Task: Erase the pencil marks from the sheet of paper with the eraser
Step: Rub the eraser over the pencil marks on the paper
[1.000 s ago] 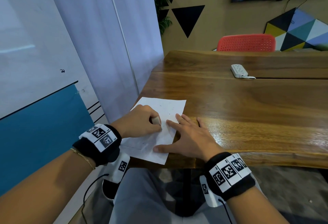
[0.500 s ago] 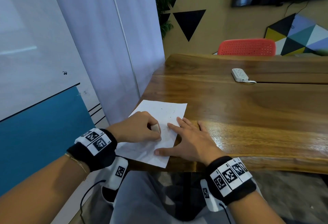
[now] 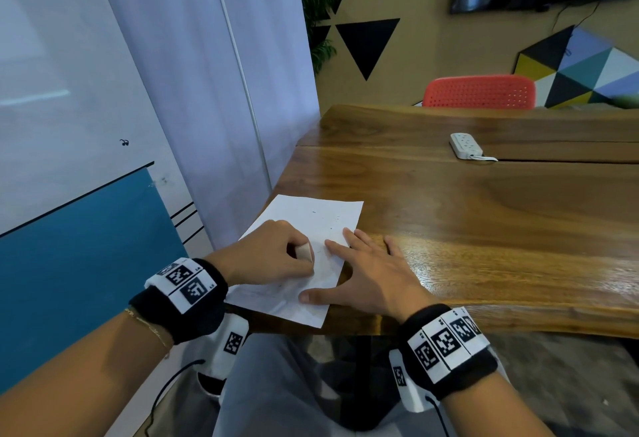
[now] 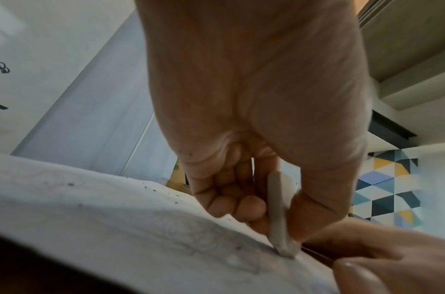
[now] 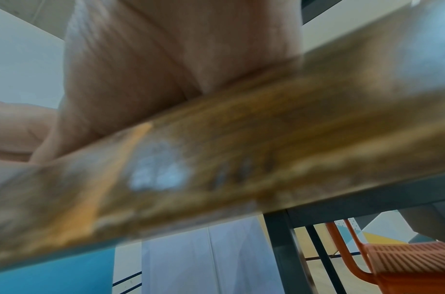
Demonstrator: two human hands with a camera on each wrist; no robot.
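The sheet of paper overhangs the near corner of the table, so a hard stroke could crumple it. Left of the sheet's middle, the left hand pinches the eraser onto it. Right hand fingers lie flat, pinning its right edge.

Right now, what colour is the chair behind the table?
The chair is red-orange, clearest in the head view.
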